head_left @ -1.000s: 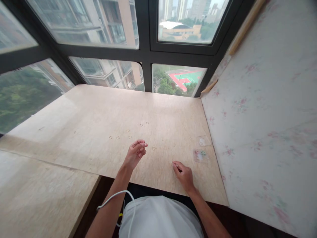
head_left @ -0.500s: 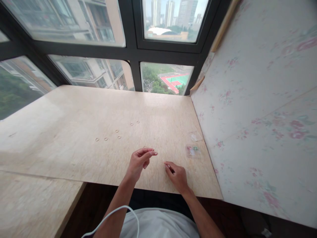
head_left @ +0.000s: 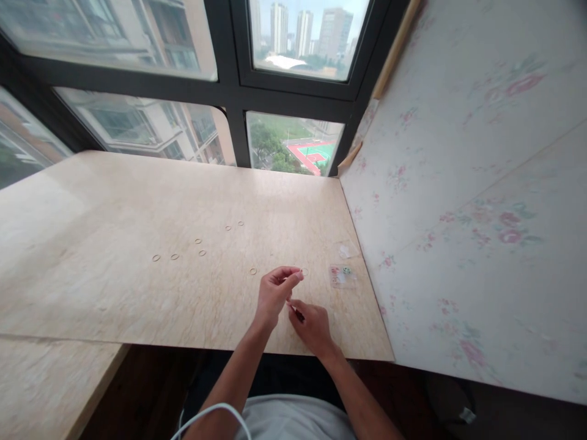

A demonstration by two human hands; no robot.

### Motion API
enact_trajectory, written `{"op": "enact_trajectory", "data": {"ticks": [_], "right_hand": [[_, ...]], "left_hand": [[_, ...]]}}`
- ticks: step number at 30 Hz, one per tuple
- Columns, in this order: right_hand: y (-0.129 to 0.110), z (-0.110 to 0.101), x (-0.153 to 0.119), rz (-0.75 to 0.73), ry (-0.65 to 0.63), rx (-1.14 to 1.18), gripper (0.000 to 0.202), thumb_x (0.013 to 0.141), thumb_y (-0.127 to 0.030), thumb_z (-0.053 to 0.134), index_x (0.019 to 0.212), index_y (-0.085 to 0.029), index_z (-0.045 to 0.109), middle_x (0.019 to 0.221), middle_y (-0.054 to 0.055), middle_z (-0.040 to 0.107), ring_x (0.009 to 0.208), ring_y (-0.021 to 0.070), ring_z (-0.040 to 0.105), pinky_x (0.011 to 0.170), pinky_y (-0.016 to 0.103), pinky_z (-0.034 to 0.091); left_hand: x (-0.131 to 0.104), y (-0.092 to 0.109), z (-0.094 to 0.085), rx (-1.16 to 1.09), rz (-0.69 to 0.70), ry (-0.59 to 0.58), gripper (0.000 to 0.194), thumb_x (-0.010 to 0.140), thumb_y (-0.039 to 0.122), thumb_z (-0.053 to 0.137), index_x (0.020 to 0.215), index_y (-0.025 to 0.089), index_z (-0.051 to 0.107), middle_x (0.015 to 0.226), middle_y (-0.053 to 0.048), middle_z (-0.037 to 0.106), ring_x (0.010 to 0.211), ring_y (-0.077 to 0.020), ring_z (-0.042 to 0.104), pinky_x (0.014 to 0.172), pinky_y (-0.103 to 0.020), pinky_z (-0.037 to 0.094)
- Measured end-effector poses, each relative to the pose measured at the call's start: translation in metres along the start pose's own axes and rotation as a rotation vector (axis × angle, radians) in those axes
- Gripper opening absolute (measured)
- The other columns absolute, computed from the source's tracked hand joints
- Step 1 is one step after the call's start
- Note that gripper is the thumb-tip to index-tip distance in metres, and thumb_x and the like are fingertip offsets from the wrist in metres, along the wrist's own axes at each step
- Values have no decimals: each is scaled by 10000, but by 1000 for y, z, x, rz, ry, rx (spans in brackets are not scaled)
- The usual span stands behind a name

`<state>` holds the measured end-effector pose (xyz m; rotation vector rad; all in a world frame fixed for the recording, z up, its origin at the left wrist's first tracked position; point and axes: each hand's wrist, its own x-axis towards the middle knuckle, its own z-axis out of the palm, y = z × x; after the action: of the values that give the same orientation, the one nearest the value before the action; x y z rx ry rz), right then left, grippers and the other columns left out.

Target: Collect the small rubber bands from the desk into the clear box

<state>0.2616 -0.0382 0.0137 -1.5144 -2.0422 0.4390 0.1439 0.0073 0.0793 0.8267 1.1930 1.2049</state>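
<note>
My left hand (head_left: 274, 295) is closed in a pinch on a thin gold-coloured ring (head_left: 306, 271), which sticks out to the right of the fingertips. Just below and to the right, my right hand (head_left: 312, 324) is closed with thumb and forefinger together; whatever they hold is too small or hidden to make out. The two hands are very near each other above the pale stone-patterned surface (head_left: 137, 299). A similar ring (head_left: 253, 271) lies to the left of my left hand, and several more lie scattered farther left, among them a ring (head_left: 175, 256).
A small clear plastic box (head_left: 337, 284) with little red and green pieces stands to the right of my hands. Behind it lies a clear piece of plastic (head_left: 347, 250). A flowered wall (head_left: 440, 183) bounds the right side, dark-framed windows the back. A white cable (head_left: 220, 406) crosses my left forearm.
My left hand has moved right, close to my right hand, and the ring in it shows more plainly. The ring on the surface beside it is now uncovered. The view has shifted slightly right.
</note>
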Motion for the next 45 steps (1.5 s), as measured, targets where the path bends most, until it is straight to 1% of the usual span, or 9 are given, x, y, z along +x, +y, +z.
{"op": "enact_trajectory", "data": {"ticks": [5,9,13,16,22,27,34,39,45], "right_hand": [[4,4,-2,20,-44,-108,206,749,-152,542,578,-189,650,529,36,675,478,170,626,482,245,295],[9,5,-3,82,-42,-91,184,681,-99,548,541,-173,642,550,78,694,508,203,650,478,259,294],[12,5,-1,133,-36,7,202,705,-82,524,575,-159,659,573,78,707,528,192,669,468,245,287],[12,5,-1,129,-47,-9,194,725,-106,542,582,-156,662,579,79,708,534,192,669,477,246,285],[8,4,-2,76,-43,55,204,803,-167,534,678,-170,695,635,52,717,560,169,656,522,230,352],[5,-2,-1,78,-9,270,240,880,-245,504,953,-201,728,744,28,742,642,165,679,606,222,447],[10,0,6,194,-82,375,299,881,-379,518,920,-168,727,536,3,645,456,146,602,494,226,449],[-1,4,45,181,-193,443,323,874,-406,516,933,-151,706,463,-37,551,403,122,544,413,200,397],[-53,29,141,-101,-313,139,350,929,-336,438,1146,-159,648,543,-30,632,461,113,591,514,200,453]], "left_hand": [[19,-17,43,358,180,-173,116,738,275,661,768,187,729,668,-29,665,471,-90,462,445,-221,361],[37,-31,67,622,354,-272,133,745,173,618,784,202,741,716,-46,700,597,-139,560,596,-267,438],[47,-35,78,752,355,-299,158,740,159,622,816,198,754,790,-70,721,706,-180,620,694,-305,459],[46,-34,74,799,343,-299,158,740,171,623,819,197,757,811,-65,727,742,-188,632,726,-312,463],[34,-37,32,683,311,-214,168,799,254,581,830,199,737,807,-26,718,620,-130,587,629,-254,472],[18,-44,-32,687,361,12,196,828,309,551,845,188,703,793,-28,698,602,-130,581,601,-256,473],[-9,-40,-119,772,479,250,208,857,316,522,837,183,680,776,-29,663,620,-132,588,610,-261,479],[-6,-42,-132,670,453,296,220,854,341,531,825,186,685,790,-43,678,690,-156,626,624,-268,496],[1,-48,-126,652,405,372,212,865,325,520,859,194,687,802,-39,683,644,-150,612,613,-274,479]]}}
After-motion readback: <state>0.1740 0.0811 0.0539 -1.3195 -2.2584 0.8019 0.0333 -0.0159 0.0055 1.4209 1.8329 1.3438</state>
